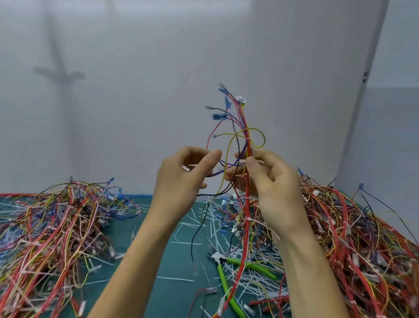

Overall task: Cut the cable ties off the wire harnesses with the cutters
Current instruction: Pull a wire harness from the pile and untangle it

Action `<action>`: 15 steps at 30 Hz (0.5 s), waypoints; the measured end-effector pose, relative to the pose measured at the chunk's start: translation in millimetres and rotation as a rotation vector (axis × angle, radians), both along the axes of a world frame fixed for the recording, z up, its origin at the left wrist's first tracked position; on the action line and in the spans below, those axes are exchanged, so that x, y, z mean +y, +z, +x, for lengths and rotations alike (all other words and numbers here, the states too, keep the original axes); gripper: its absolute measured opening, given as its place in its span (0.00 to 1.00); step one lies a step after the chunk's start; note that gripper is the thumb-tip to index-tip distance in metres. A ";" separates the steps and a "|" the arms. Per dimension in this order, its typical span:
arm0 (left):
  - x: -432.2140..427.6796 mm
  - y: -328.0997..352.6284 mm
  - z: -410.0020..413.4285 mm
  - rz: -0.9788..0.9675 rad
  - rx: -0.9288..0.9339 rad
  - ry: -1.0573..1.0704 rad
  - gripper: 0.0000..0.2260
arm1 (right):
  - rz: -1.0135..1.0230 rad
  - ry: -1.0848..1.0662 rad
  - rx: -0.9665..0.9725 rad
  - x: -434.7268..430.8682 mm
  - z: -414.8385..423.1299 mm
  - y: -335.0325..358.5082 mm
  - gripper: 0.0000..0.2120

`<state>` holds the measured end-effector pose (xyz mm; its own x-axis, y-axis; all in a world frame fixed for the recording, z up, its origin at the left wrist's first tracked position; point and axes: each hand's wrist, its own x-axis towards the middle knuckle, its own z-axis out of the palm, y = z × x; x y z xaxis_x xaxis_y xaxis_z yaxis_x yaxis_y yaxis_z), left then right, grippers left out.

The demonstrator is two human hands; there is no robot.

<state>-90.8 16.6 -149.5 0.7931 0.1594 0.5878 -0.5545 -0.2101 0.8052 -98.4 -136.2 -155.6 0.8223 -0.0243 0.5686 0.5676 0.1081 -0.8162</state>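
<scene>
The right grip (272, 185), a bare hand, grasps a wire harness (247, 126) and holds it upright above the middle of the table (171, 299). Thumb and fingers are pinched round the red, yellow and purple strands. Above the pinch the wires fan out to blue and white terminals, and a yellow strand makes a loop. Below it the red bundle hangs down to the table, bound by a white cable tie (248, 219).

The left grip (186, 177) is raised just beside the harness with its fingers curled and its thumb up. Thin strands from the harness run into the fingers, but I cannot tell whether they are truly pinched.

The cutters (222, 277) lie on the table below the right forearm. Their green handles are spread apart, the harness's red tail hangs in front of them, and neither grip touches them. Around them lies a litter of cut ties (174, 279), white and pale blue.

A tangled left pile (44, 223) of harnesses covers one side of the table and a larger right pile (356, 237) covers the other. The surface is a dark green mat with a blue far edge (142, 195). Plain white panels (135, 83) close the space behind, meeting at a corner on the right. A blurred grey shadow lies on the left panel.
</scene>
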 end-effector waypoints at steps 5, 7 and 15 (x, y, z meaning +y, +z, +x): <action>4.0 0.7 -1.5 0.302 0.112 0.251 0.12 | -0.163 -0.016 -0.012 0.4 0.3 -2.9 0.08; 7.0 2.3 -3.6 0.447 0.092 0.375 0.04 | -0.232 -0.066 -0.014 4.3 1.3 -5.0 0.09; 16.2 12.6 -9.2 0.014 0.229 -0.181 0.12 | -0.424 -0.186 0.021 15.4 1.2 -12.4 0.05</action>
<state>-99.9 32.8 -136.9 0.9201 -0.0036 0.3916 -0.3884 -0.1358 0.9114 -97.2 -120.8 -168.0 0.8373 0.0589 0.5435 0.5287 -0.3401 -0.7777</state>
